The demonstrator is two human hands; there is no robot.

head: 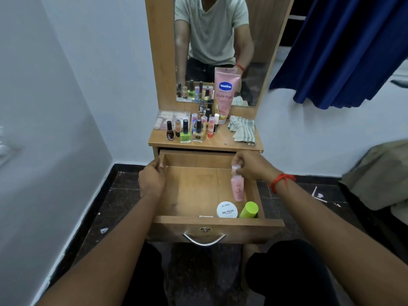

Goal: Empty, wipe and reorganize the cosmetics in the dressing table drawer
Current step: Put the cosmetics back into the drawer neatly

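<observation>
The wooden drawer [192, 191] is pulled out below the dressing table top. My left hand [152, 177] grips the drawer's left wall near the back. My right hand [254, 166] holds a small pink bottle [237, 187] by its white cap, upright over the right side of the drawer. A white round nail-polish-remover tub [227, 210] and a lime-green capped bottle [249, 210] sit in the front right corner. A small pale stick [205, 216] lies against the front wall. Several nail polish bottles [185, 134] and a pink Vaseline tube [225, 93] stand on the table top.
A folded checked cloth [242, 129] lies on the table top at the right, and a flat clear packet [172, 119] at the left. A mirror [220, 47] rises behind. A blue curtain [344, 51] hangs at the right. White walls flank the table; the floor is dark tile.
</observation>
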